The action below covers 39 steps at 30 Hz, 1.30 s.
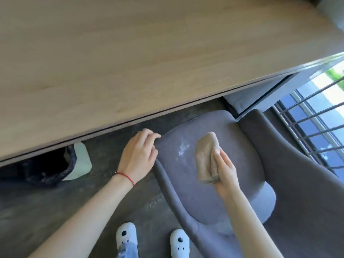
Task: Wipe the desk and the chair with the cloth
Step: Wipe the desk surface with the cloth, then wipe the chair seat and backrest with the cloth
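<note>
A grey upholstered chair (186,183) stands in front of the light wooden desk (130,62), its seat partly under the desk edge. My left hand (138,155) grips the chair's left rim with curled fingers. My right hand (224,171) holds a folded beige cloth (205,157) flat against the seat. A white powdery smear (183,147) lies on the seat just left of the cloth.
A white bin with a black liner (55,164) sits under the desk at the left. A window with metal bars (316,123) is at the right. The floor is dark; white slippers (126,237) show at the bottom.
</note>
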Each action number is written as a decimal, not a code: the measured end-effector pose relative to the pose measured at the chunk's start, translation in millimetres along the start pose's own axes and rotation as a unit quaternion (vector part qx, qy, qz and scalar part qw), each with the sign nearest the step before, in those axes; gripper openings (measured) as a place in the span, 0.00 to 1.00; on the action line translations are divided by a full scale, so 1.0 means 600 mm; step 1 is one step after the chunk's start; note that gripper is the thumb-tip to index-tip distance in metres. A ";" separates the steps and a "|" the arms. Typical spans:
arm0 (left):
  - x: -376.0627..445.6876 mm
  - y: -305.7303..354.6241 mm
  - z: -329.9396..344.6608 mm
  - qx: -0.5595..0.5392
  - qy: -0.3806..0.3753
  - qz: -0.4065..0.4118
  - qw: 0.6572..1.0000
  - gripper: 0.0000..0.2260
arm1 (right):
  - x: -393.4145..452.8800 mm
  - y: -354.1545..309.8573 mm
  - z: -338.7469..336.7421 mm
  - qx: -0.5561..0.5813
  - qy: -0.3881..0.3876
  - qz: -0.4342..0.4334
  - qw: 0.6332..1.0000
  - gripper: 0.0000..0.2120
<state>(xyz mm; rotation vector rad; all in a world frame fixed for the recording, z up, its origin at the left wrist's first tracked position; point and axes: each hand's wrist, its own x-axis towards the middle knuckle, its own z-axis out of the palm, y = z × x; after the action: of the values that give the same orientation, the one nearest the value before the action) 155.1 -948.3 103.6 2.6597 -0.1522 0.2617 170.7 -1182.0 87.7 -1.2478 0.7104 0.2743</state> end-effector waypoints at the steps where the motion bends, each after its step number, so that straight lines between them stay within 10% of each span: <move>1: -0.019 0.011 0.033 0.012 -0.019 -0.025 0.999 0.10 | 0.010 0.010 -0.009 0.034 -0.023 0.041 0.998 0.13; 7: -0.072 0.057 0.209 -0.066 -0.122 -0.385 0.912 0.33 | 0.083 0.048 -0.068 -0.116 -0.016 0.040 0.992 0.17; 16: -0.071 0.075 0.275 -0.060 0.036 -0.444 0.893 0.28 | 0.219 0.099 -0.023 -0.540 -0.035 -0.229 0.809 0.24; 25: -0.073 0.072 0.278 -0.039 0.027 -0.443 0.895 0.29 | 0.282 0.178 0.034 -0.752 -0.169 -0.228 0.595 0.31; 30: -0.071 0.073 0.274 -0.035 0.015 -0.454 0.890 0.29 | 0.272 0.150 0.012 -0.762 -0.238 -0.208 0.565 0.28; 35: -0.071 0.067 0.284 -0.028 0.032 -0.452 0.891 0.29 | 0.335 0.118 0.031 -0.687 -0.079 -0.242 0.680 0.30; 39: -0.071 0.065 0.285 -0.030 0.035 -0.451 0.891 0.29 | 0.292 0.184 0.036 -0.736 -0.163 -0.232 0.615 0.32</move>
<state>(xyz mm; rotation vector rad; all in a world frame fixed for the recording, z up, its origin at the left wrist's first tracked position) 134.9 -1058.0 -38.2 2.3508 1.0510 0.0343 249.7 -1158.6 -103.3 -2.7845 -0.4262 0.6874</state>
